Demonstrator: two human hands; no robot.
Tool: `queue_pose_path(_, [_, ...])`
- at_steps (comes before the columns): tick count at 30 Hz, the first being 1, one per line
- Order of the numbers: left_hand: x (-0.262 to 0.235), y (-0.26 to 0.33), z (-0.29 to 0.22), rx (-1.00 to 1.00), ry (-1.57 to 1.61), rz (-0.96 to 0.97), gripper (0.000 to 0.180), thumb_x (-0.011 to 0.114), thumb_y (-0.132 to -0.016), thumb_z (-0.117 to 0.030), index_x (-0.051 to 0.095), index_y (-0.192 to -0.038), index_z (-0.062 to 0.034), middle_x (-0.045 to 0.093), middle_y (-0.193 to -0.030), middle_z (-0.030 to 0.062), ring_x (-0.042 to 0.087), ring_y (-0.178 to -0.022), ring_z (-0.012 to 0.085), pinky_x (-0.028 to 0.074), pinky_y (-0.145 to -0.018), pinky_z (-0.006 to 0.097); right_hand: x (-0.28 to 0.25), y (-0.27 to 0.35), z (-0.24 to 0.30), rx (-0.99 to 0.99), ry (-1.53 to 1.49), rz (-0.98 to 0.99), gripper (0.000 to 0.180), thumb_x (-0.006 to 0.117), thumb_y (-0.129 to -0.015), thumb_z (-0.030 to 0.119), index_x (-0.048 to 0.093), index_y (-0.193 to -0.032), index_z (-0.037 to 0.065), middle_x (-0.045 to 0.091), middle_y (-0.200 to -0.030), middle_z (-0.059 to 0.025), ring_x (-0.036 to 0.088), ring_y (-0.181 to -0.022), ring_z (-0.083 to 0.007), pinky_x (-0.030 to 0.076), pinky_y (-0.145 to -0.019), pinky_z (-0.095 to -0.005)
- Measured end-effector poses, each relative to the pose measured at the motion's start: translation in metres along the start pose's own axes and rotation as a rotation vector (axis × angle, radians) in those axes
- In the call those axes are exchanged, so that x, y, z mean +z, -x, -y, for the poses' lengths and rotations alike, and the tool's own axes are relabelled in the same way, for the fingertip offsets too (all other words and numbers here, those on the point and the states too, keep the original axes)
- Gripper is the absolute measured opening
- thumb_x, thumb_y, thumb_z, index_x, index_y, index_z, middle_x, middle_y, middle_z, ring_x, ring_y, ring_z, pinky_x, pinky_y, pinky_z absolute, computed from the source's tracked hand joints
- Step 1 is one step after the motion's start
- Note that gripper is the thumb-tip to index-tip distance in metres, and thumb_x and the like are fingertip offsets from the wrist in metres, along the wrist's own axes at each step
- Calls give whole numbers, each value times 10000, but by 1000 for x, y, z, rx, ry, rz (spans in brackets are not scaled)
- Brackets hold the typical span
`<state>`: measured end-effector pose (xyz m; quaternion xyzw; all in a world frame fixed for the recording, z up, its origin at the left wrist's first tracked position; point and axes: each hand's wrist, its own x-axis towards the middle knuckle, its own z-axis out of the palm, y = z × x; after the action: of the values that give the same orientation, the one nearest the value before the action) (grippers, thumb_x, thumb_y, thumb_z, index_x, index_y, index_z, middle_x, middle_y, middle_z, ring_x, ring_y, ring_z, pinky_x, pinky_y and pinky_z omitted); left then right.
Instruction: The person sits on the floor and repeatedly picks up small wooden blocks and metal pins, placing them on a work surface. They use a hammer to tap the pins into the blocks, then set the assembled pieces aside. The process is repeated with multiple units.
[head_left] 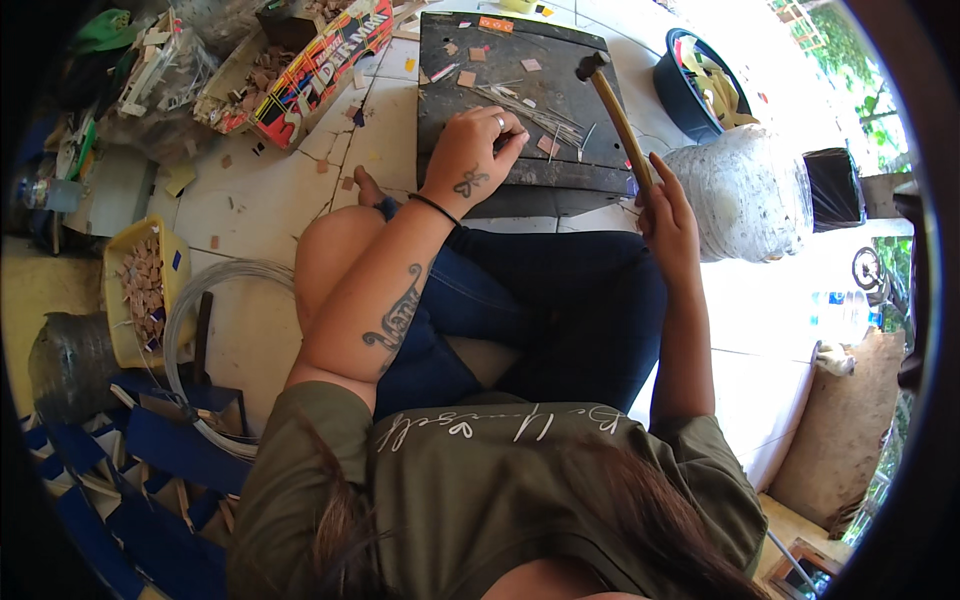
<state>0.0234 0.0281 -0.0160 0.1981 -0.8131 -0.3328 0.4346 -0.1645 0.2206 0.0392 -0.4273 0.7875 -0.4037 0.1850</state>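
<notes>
My right hand (668,215) grips a hammer (622,120) by the lower part of its wooden handle. The hammer is raised, its dark metal head over the far right part of a low black table (445,95). Above the table's near half, my left hand (477,145) is closed with the fingers curled together. What it holds, if anything, is hidden from this view. Just beyond it lies a loose bundle of thin straight wire pieces (530,108). Several small tan square chips (467,78) and an orange tag (496,24) are scattered over the tabletop.
Right of the table are a dark blue basin (690,100) with scraps and a plastic-wrapped roll (755,195). On my left stand a patterned box (325,75) of chips, a yellow container (170,255), a coil of wire (180,350) and blue boxes (165,525).
</notes>
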Motion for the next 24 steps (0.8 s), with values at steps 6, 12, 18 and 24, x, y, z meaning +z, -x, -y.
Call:
queue_pose_path(6, [0, 0, 0, -23, 3, 25, 99, 671, -828, -101, 635, -776, -24, 641, -763, 104, 613, -747, 277, 482, -671, 369, -5, 68, 50, -114, 121, 75, 398, 475, -986, 75, 511, -1382, 99, 630, -908, -82, 627, -780, -163, 501, -756, -292])
queue_pose_path(12, [0, 1, 2, -14, 4, 36, 101, 668, -843, -107, 643, -793, -22, 652, -782, 104, 631, -771, 270, 484, -675, 350, -4, 86, 73, -224, 267, 42, 436, 497, -955, 19, 520, -1376, 131, 653, -1097, -177, 669, -971, -299, 497, -851, -359])
queue_pose_path(18, [0, 2, 1, 3, -28, 27, 98, 677, -838, -111, 656, -800, -23, 654, -780, 99, 634, -763, 266, 488, -682, 355, -7, 88, 70, -297, 285, 10, 436, 497, -954, 12, 525, -1371, 134, 655, -1069, -172, 670, -912, -295, 507, -808, -347])
queue_pose_path(24, [-1, 2, 1, 2, -45, 42, 105, 693, -829, -112, 658, -802, -17, 655, -778, 95, 635, -751, 256, 492, -677, 346, -6, 84, 62, -425, 261, -88, 434, 501, -951, 8, 528, -1368, 124, 656, -1055, -172, 665, -882, -276, 504, -790, -329])
